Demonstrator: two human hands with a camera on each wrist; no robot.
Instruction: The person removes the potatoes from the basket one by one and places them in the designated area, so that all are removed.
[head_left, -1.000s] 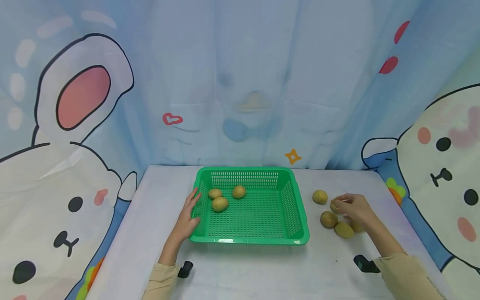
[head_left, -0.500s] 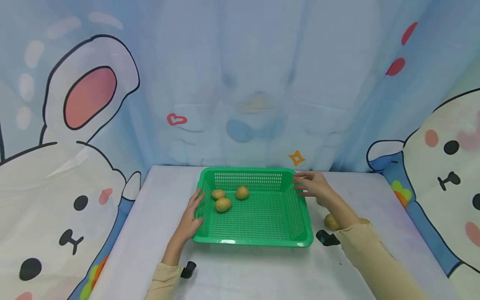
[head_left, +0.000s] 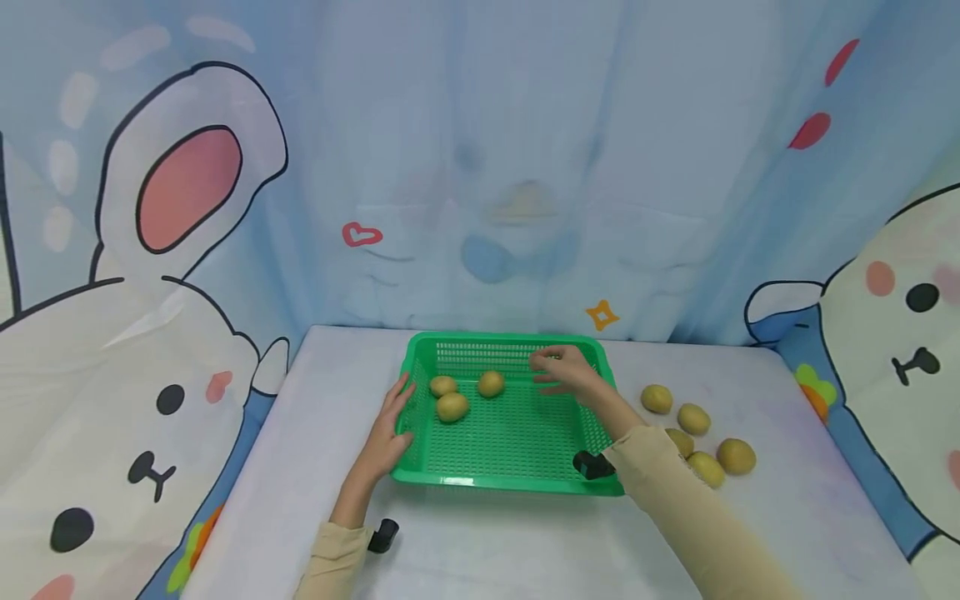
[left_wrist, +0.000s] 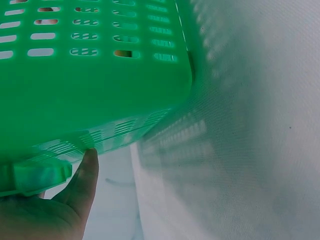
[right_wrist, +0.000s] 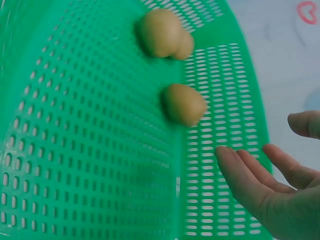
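Note:
A green plastic basket (head_left: 510,482) stands on the table with three yellow-brown potatoes inside. One potato (head_left: 491,384) lies near the back wall, and two more, a larger potato (head_left: 452,407) and a smaller potato (head_left: 443,386), sit close together at its left. My left hand (head_left: 384,442) rests at the basket's left rim, fingers spread and fairly straight; in the left wrist view an extended digit (left_wrist: 86,181) reaches the slotted outer wall. Over the basket's back right part hovers my right hand (head_left: 572,372). The right wrist view shows its fingers (right_wrist: 240,175) apart, thumb separate, with nothing between them.
Several loose potatoes lie in a group right of the basket, among them one potato (head_left: 736,457) at the outer side and another potato (head_left: 657,398) at the back. A white cloth covers the table (head_left: 480,550). A printed blue curtain (head_left: 420,167) hangs behind it.
My right hand has moved left from the loose potatoes, across the right rim, to above the basket. The potato it was touching stays in the group. My left hand keeps its place at the rim.

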